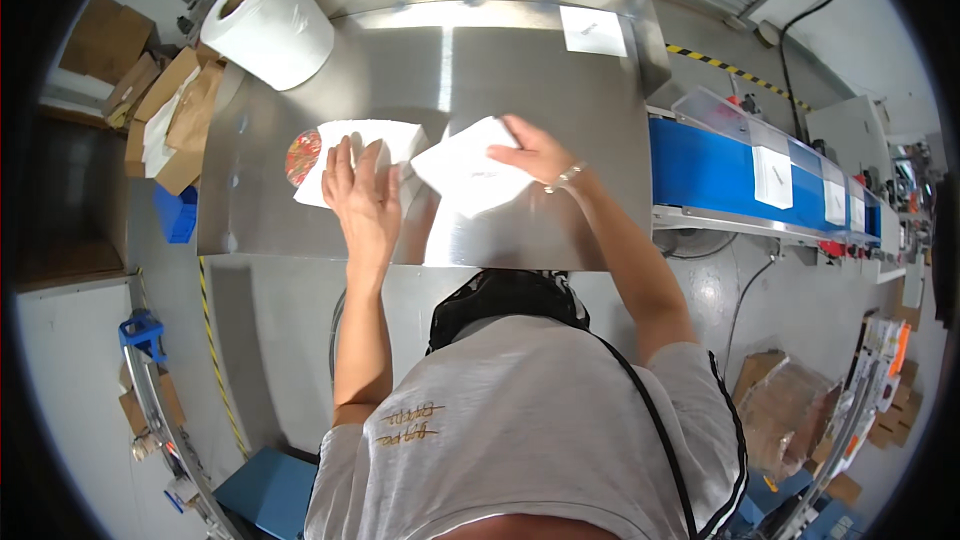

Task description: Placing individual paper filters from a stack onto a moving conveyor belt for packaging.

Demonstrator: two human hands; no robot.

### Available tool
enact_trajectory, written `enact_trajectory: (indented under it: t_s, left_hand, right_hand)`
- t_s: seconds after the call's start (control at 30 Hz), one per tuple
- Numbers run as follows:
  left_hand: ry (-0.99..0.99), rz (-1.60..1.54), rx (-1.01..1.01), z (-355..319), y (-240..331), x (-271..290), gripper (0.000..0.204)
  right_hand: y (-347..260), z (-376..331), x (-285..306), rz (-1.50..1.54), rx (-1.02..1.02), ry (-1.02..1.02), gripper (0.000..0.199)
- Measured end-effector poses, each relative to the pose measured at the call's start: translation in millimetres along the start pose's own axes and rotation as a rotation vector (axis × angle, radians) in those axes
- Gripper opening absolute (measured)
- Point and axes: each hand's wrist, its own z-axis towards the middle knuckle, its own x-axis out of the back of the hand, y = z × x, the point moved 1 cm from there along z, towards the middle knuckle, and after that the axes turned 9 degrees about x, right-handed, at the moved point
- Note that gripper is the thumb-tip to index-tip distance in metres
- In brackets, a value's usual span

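A steel surface (560, 110) fills the room's middle, cardboard left of it, a blue conveyor (700, 170) right. The left hand (362, 202) lies flat, open, on a white sleeve (385, 138) half hiding a red disc (302, 156); the right hand (530, 152) presses open on a white sheet (465, 175).

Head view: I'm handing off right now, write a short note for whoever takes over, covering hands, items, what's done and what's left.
Left hand: flat, palm down on a white sleeve with a red patterned disc showing at its left end.
Right hand: resting on a second white sleeve, turned diagonal.
Both lie on the steel table; a paper roll stands at its far left corner.
Done: disc looks partly sleeved.
Left: probably seating the disc fully; the second sleeve's contents cannot be seen.
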Motion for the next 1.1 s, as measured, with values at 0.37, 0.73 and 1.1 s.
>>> enact_trajectory:
  t_s: [0.37,0.73,1.1]
  left_hand:
    - [0.081,-0.065,-0.019,-3,-5,-7,0.031]
    - [-0.007,-0.089,-0.042,-1,-5,0,0.028]
    - [0.039,-0.020,0.028,9,-16,2,0.027]
  right_hand:
    - [35,-140,220,-0.934,-0.870,0.609,0.074]
    - [-32,38,-11,-0.188,0.160,-0.222,0.052]
    - [8,-8,9,0.016,-0.069,0.112,0.032]
